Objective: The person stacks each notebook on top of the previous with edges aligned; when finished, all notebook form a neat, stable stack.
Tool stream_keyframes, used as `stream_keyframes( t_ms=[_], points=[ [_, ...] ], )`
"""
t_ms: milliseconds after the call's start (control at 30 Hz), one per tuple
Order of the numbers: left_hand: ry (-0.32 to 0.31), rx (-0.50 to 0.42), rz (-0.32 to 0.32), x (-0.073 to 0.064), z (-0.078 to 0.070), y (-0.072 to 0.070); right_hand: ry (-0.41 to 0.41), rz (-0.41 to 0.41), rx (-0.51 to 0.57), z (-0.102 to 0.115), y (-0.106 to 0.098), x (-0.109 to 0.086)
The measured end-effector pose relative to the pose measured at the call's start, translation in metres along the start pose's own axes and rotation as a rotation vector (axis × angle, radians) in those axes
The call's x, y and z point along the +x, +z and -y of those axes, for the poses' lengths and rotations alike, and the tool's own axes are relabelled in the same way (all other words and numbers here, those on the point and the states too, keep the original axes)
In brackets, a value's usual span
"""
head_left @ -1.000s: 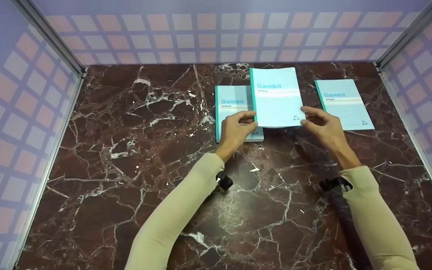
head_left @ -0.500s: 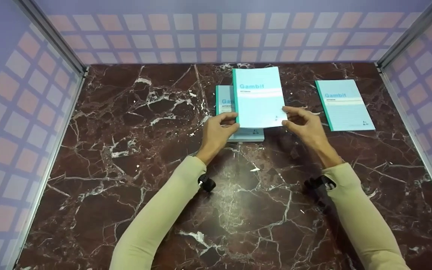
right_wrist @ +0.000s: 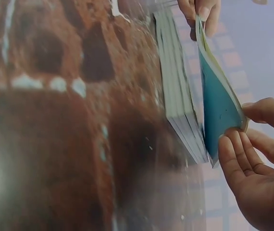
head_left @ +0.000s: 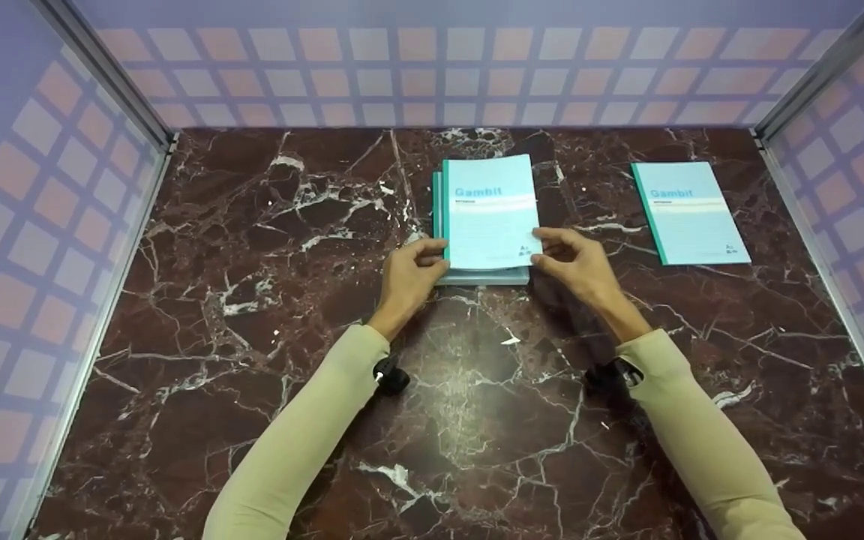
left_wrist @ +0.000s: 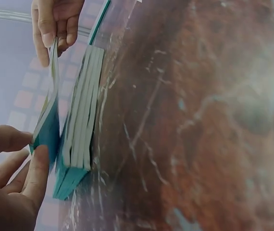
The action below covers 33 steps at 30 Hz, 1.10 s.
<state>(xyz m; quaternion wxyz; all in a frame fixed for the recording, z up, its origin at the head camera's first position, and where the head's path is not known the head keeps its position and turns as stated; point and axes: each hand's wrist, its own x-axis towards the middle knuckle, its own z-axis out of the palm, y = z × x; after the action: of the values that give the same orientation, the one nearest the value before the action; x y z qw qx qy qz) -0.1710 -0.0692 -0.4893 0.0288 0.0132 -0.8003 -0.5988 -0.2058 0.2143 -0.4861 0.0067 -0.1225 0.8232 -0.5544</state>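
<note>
Between my two hands is a light blue notebook (head_left: pixel 488 225) with a green spine and "Gambit" on its cover. My left hand (head_left: pixel 411 281) pinches its spine edge near the lower corner. On the opposite edge my right hand (head_left: pixel 578 266) pinches the lower right corner. Beneath it lies a stack of notebooks (head_left: pixel 484 277), its left and front edges showing. In the left wrist view a gap separates the held notebook (left_wrist: pixel 50 125) from the stack (left_wrist: pixel 81 115) at the near edge. The right wrist view shows the held notebook (right_wrist: pixel 221 106) bending slightly.
Another Gambit notebook (head_left: pixel 694 214) lies flat to the right on the dark marbled table (head_left: pixel 289 300). Checkered panels (head_left: pixel 417 67) wall the table at the back and both sides. A black wrist camera (head_left: pixel 391 377) sits on my left wrist, another (head_left: pixel 612 375) on my right.
Both hands have carried the notebook leftward over the stack, then lowered it toward the top. It now covers most of the stack. The notebook at the right stays in place.
</note>
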Motion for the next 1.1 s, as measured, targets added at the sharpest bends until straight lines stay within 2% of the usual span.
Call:
stream_keyframes(
  t_ms=[200, 367, 500, 700, 867, 1100],
  points=[
    [-0.025, 0.047, -0.034, -0.003, 0.008, -0.004, 0.015, 0.026, -0.013, -0.002, 0.009, -0.001],
    [0.015, 0.124, -0.034, -0.004, 0.013, -0.006, 0.019, 0.067, -0.1, -0.007, 0.011, -0.004],
    [0.056, 0.186, -0.02, -0.003, 0.015, -0.007, 0.007, 0.097, -0.178, -0.011, 0.011, -0.006],
    [0.116, 0.223, 0.027, -0.002, 0.02, -0.008, -0.014, 0.116, -0.195, -0.015, 0.009, -0.008],
    [0.121, 0.219, 0.069, -0.001, 0.02, -0.008, -0.03, 0.137, -0.255, -0.016, 0.01, -0.008],
    [0.126, 0.246, 0.073, 0.0, 0.021, -0.009, 0.008, 0.141, -0.362, -0.013, 0.009, -0.009]
  ],
)
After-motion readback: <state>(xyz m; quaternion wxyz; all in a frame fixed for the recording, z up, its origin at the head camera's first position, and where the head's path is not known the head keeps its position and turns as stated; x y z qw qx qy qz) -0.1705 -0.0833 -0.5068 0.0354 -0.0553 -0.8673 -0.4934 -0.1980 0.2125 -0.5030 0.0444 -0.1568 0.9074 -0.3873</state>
